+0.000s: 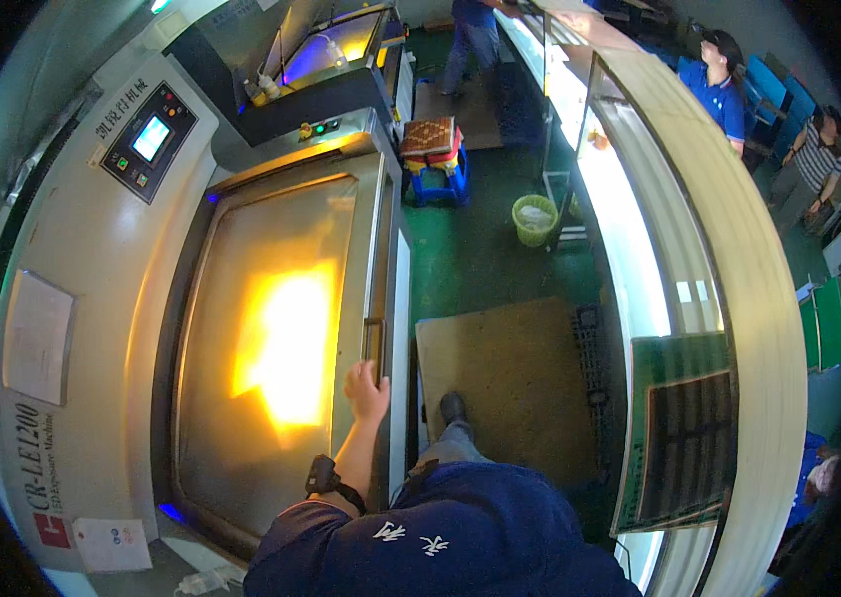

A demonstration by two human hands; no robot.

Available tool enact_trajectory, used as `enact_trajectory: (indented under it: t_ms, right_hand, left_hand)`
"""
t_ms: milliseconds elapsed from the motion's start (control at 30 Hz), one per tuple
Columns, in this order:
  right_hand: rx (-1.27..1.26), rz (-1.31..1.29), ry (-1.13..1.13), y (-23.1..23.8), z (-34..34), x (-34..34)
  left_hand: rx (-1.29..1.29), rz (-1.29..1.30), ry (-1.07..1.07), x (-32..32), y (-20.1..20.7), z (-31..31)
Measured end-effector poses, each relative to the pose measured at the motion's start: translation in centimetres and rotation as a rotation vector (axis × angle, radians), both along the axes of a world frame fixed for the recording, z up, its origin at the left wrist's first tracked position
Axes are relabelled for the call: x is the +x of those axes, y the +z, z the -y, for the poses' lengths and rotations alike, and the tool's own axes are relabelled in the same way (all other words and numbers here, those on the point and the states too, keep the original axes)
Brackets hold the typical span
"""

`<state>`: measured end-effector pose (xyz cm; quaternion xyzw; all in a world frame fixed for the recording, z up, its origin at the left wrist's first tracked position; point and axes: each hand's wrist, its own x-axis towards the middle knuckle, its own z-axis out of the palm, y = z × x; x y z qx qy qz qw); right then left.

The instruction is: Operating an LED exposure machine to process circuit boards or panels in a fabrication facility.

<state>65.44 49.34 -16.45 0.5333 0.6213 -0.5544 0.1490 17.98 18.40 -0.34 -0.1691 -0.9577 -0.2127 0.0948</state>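
Note:
My left hand reaches from the lower edge to the right rim of a large exposure machine's lid. Its fingers are slightly bent and apart, with nothing visible in them. They are just below a dark recessed handle on the lid's metal edge; whether they touch the rim I cannot tell. A dark band with a small box sits on that wrist. Bright yellow light glares in the lid's middle and washes out what lies there. My right hand is out of view.
A control panel with a lit screen is at left. Stacked stools and a green basket stand ahead. On the right, a lit bench holds a dark framed panel. Several other people are beyond it and ahead.

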Motion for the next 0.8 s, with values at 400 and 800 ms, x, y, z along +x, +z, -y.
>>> enact_trajectory:
  t_ms: [400, 800]
  right_hand:
    - [0.094, 0.094, 0.161, -0.5, 0.1, -8.7]
    - [0.244, 0.15, 0.628, 7.4, -6.3, -32.6]
  left_hand:
    - [-0.182, 0.008, -0.06, -6.2, 0.8, -2.3]
    - [-0.146, 0.033, -0.06, -7.1, 0.6, -1.9]
